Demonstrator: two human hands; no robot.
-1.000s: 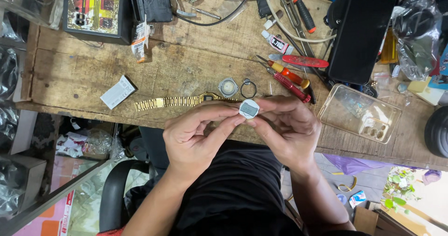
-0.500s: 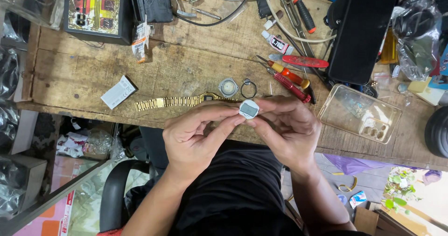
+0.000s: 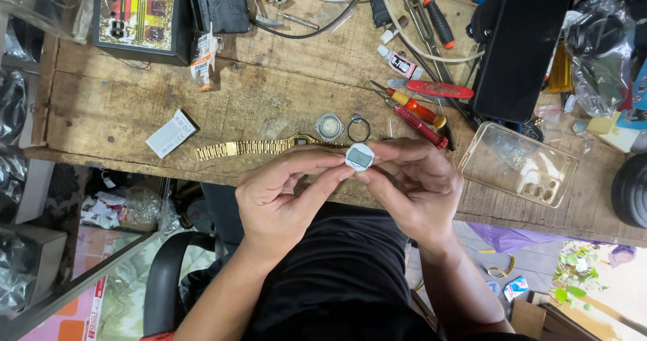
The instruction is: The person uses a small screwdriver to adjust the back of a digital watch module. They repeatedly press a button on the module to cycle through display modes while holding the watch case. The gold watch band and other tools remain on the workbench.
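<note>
Fingertips [image 3: 342, 172] of both hands pinch 1 small white watch module [image 3: 360, 157] with a grey display, held just above the near edge of the wooden workbench [image 3: 269, 98]. Left hand [image 3: 286, 196] and right hand [image 3: 414, 182] are closed on it from either side. Behind it lies 1 gold watch bracelet [image 3: 259, 148], with 1 round case back [image 3: 329, 125] and 1 thin ring [image 3: 358, 128] beside it. 2 red-handled screwdrivers [image 3: 418, 115] and 1 clear plastic tray [image 3: 519, 164] sit to the right.
</note>
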